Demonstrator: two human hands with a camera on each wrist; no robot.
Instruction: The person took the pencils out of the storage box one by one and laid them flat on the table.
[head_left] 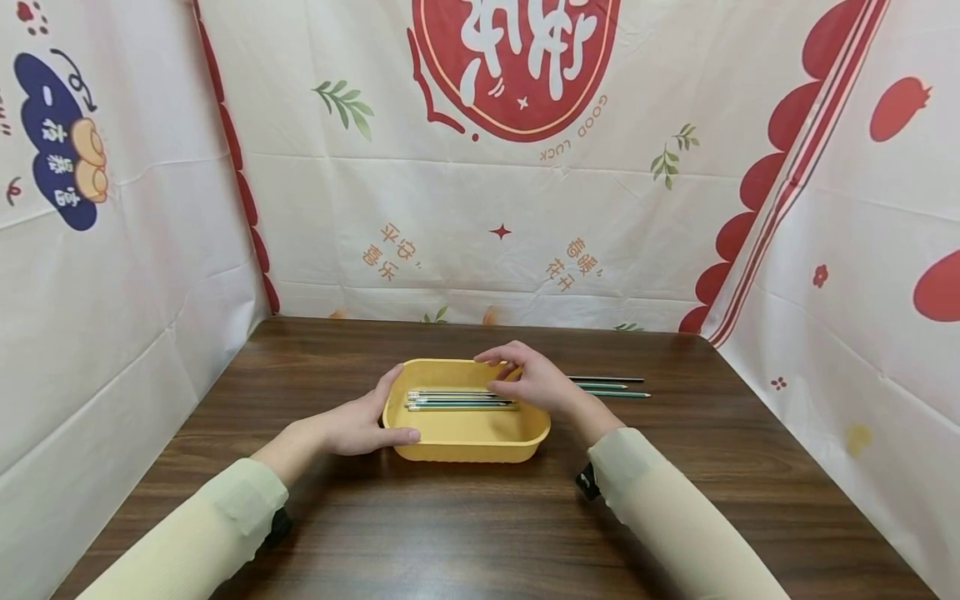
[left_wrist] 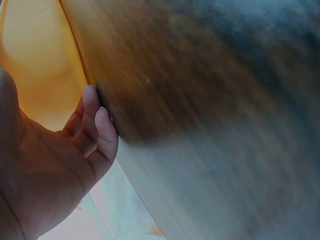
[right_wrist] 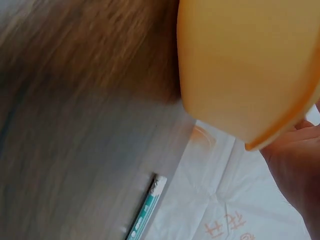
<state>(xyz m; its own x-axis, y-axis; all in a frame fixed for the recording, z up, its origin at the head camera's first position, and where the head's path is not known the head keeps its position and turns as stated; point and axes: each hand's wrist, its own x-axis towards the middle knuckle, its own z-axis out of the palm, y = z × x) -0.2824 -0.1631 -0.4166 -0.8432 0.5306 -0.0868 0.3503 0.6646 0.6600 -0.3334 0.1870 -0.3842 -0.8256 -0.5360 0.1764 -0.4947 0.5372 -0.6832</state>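
Observation:
A yellow plastic bin (head_left: 465, 452) with rounded ends sits on the table. Inside it several pencils (head_left: 457, 403) lie side by side, their eraser ends to the left. My left hand (head_left: 360, 425) grips the bin's left end, thumb over the near rim; in the left wrist view its fingers bend against the outer wall. Over the right part of the bin is my right hand (head_left: 532, 379), fingers loosely bent and thumb apart from them, just above the pencils' right ends. No pencil shows between its fingers. In the right wrist view, the right hand (right_wrist: 295, 165) is partly hidden by the bin wall.
To the right of the bin, a few more pencils (head_left: 611, 394) lie on the brown wooden table (head_left: 450, 533), partly hidden by the right hand and wrist. Printed white cloth (head_left: 465, 200) hangs behind the table and along both sides.

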